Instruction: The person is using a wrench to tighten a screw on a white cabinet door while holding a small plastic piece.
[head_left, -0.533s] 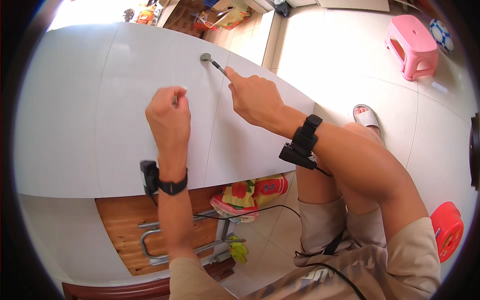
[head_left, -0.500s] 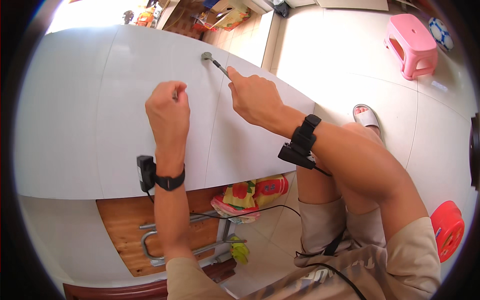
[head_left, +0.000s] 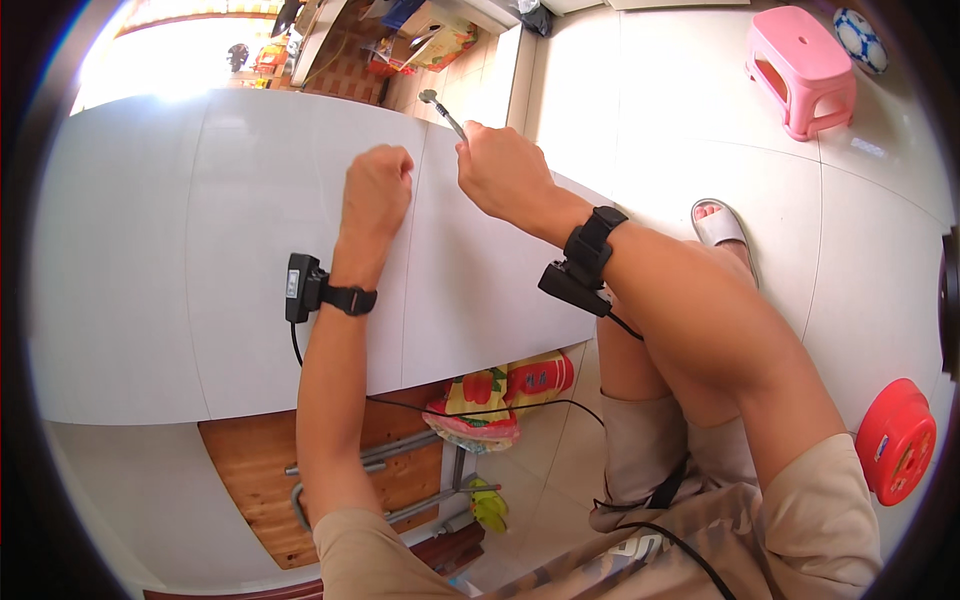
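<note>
My right hand is closed around a slim metal tool with a small rounded grey head and a dark band on its shaft. Its head points up and to the left, near the far edge of the pale grey-white table; the exact kind is unclear. To the left of it, my left hand makes a fist over the table. Whatever that fist may hold is hidden by the fingers.
Black straps with small boxes sit on both wrists, and a black cable runs between them. Beneath the near table edge are a wooden board with metal tubes and colourful bags. A pink stool, a ball and a red basin stand at the right.
My left hand has moved right and slightly farther away, closer to the right hand. The right hand has shifted a little farther away, with the tool still held. The view has shifted slightly.
</note>
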